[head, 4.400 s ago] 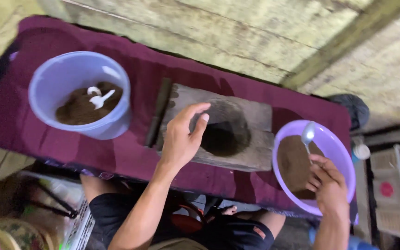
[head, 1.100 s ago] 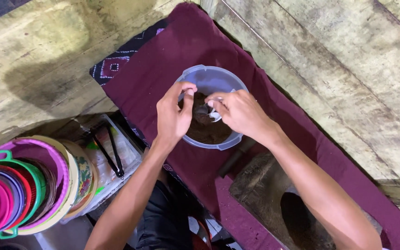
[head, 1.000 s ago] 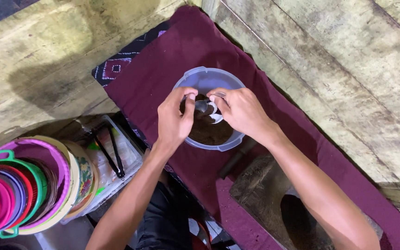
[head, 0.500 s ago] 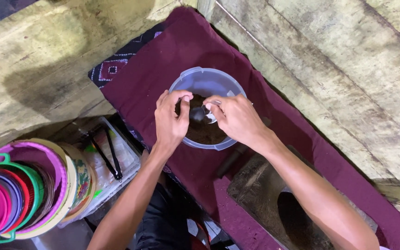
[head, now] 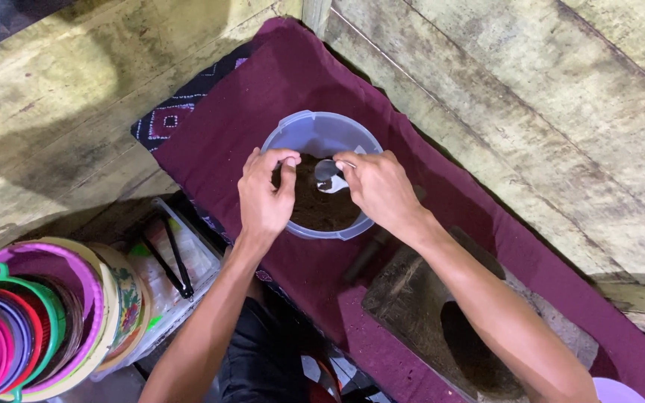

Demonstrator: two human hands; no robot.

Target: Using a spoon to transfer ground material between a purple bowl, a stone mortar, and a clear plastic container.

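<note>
Two hands over one pale blue plastic bowl (head: 315, 134) of dark brown powder (head: 315, 209), which sits on a maroon cloth (head: 263, 89) covering the worktop. Left hand (head: 265, 195): fingers curled narrow at the bowl's near-left rim, thumb and forefinger pinched; whether anything is held, cannot tell. Right hand (head: 379, 190): closed on one white spoon (head: 330, 175) just above the powder, between both hands. Below the right forearm: one stone slab (head: 419, 313) with a dark hollow. Lower left of the left hand: one stack of coloured plastic bowls (head: 31, 321), one clear tray (head: 181, 261) with black tongs (head: 169, 261). Against half a second earlier: hands sit slightly lower on the bowl, same grips.
</note>
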